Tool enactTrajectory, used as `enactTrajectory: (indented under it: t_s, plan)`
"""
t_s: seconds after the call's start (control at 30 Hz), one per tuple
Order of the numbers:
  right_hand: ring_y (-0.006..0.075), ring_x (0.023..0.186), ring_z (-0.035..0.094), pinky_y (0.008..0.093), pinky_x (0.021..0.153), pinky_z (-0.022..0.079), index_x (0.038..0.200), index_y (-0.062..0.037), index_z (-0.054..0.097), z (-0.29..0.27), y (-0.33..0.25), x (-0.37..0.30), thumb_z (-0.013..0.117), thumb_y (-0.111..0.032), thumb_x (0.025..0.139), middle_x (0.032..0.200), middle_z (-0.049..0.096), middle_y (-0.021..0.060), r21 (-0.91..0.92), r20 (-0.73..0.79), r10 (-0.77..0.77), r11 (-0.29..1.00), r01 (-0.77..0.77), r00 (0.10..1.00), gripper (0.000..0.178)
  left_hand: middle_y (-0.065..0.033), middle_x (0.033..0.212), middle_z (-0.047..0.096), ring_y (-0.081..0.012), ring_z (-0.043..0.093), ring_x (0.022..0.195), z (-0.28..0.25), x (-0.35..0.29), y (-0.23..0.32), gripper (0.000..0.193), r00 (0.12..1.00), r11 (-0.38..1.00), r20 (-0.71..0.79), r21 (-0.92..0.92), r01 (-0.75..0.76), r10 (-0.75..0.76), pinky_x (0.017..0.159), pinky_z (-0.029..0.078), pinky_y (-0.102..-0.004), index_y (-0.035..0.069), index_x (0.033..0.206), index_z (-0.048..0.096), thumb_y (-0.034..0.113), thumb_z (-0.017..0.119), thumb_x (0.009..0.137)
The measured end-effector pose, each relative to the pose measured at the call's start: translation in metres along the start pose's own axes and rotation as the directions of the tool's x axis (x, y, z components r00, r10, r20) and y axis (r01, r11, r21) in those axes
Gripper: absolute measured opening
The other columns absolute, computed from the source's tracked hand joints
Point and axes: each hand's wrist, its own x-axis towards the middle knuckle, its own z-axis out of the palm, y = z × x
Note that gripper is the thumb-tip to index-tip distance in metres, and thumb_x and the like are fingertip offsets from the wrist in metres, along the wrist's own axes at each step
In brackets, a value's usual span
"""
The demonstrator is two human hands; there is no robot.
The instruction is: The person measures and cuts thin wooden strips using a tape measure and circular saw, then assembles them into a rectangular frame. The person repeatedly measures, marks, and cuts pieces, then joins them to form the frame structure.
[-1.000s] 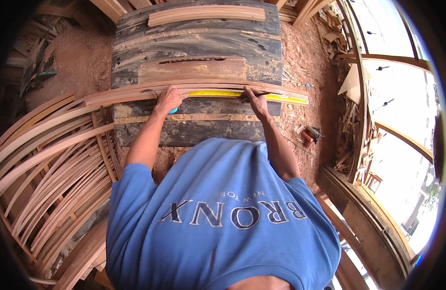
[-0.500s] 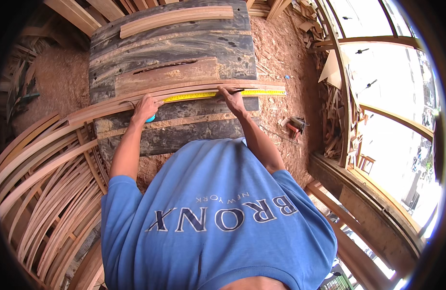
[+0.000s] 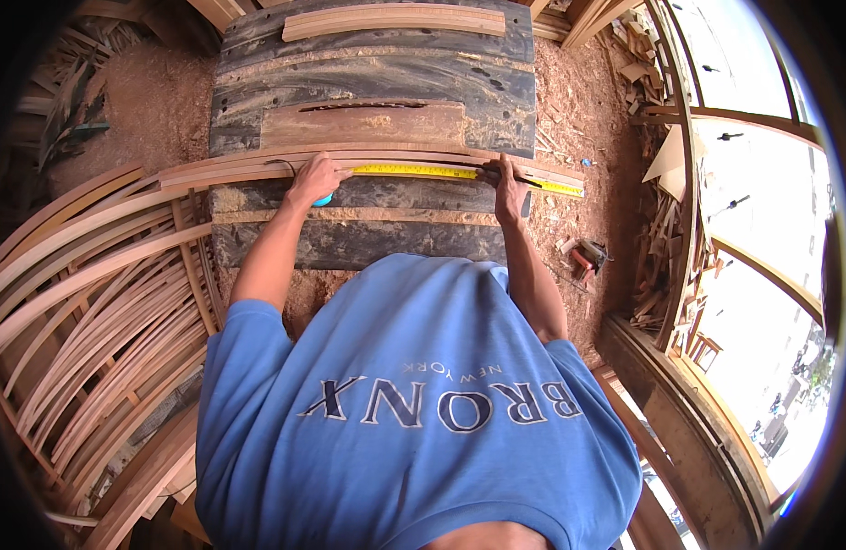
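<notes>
A yellow tape measure blade [image 3: 414,170] lies stretched along a set of long, slightly curved wooden strips [image 3: 221,171] on the dark bench. My left hand [image 3: 316,178] is closed at the blade's left end, and the turquoise tape measure case [image 3: 323,200] peeks out under it. My right hand [image 3: 508,188] is closed near the blade's right part, pressing at the strips' edge. A thin dark pencil [image 3: 531,182] sticks out to the right from its fingers. Past the bench's right edge, both the blade and the strips run on.
On the worn bench [image 3: 368,64] lie a flat board with a slot [image 3: 368,124] and another curved piece [image 3: 395,22]. Curved strips [image 3: 111,312] are stacked at left. A red and dark power tool [image 3: 585,260] sits on the shavings-covered floor at right, near wood scraps [image 3: 657,275].
My right hand has slid to the right along the tape, farther from my left hand, and the pencil now points down to the right. The whole view has shifted, too.
</notes>
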Motion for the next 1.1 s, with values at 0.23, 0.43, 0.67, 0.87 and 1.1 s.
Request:
enactTrajectory:
  t_s: [0.23, 0.43, 0.67, 0.87, 1.1]
  plan:
    - [0.0320, 0.101, 0.069, 0.0399, 0.092, 0.057, 0.113, 0.0100, 0.057, 0.007, 0.005, 0.008, 0.057, -0.021, 0.099, 0.107, 0.067, 0.0227, 0.097, 0.138, -0.051, 0.995, 0.037, 0.989, 0.034, -0.0184, 0.106, 0.061, -0.0349, 0.057, 0.105, 0.005, 0.005, -0.004, 0.036, 0.999, 0.999, -0.043, -0.040, 0.013, -0.015, 0.092, 0.047, -0.0464, 0.006, 0.102, 0.074, 0.039, 0.063, 0.092]
    - [0.0202, 0.083, 0.070, 0.0310, 0.079, 0.057, 0.103, 0.0035, 0.065, 0.022, 0.010, 0.011, 0.063, -0.031, 0.096, 0.095, 0.071, 0.0137, -0.072, 0.169, 0.042, 0.997, -0.030, 0.985, 0.035, -0.0189, 0.105, 0.060, -0.0352, 0.057, 0.104, -0.002, -0.003, 0.004, 0.037, 0.998, 0.999, -0.055, -0.044, -0.015, 0.012, 0.090, 0.047, -0.0465, 0.005, 0.100, 0.074, 0.040, 0.064, 0.092]
    - [0.0215, 0.083, 0.071, 0.0326, 0.076, 0.058, 0.099, 0.0045, 0.064, 0.026, 0.004, 0.007, 0.064, -0.033, 0.095, 0.090, 0.071, 0.0150, -0.090, 0.144, 0.057, 0.995, -0.044, 0.988, 0.038, -0.0186, 0.104, 0.060, -0.0350, 0.057, 0.104, 0.005, 0.003, -0.002, 0.035, 0.994, 0.991, -0.070, -0.106, 0.077, -0.085, 0.089, 0.048, -0.0467, 0.008, 0.104, 0.074, 0.039, 0.063, 0.092]
    - [0.0232, 0.086, 0.071, 0.0345, 0.078, 0.059, 0.101, 0.0055, 0.063, 0.027, 0.004, 0.006, 0.065, -0.034, 0.095, 0.093, 0.070, 0.0162, -0.054, 0.134, 0.071, 0.996, -0.064, 0.988, 0.040, -0.0202, 0.104, 0.061, -0.0351, 0.058, 0.104, 0.013, 0.009, -0.010, 0.035, 0.998, 0.998, -0.060, -0.063, -0.007, 0.003, 0.089, 0.048, -0.0468, 0.010, 0.105, 0.074, 0.040, 0.062, 0.093]
    - [0.0224, 0.086, 0.070, 0.0347, 0.079, 0.059, 0.099, 0.0047, 0.063, 0.026, 0.005, 0.007, 0.064, -0.033, 0.096, 0.094, 0.069, 0.0153, -0.060, 0.122, 0.081, 0.995, -0.074, 0.989, 0.038, -0.0199, 0.099, 0.065, -0.0335, 0.057, 0.102, 0.014, 0.005, -0.006, 0.032, 0.991, 0.996, -0.105, -0.045, 0.073, -0.077, 0.088, 0.048, -0.0453, 0.012, 0.103, 0.075, 0.038, 0.060, 0.093]
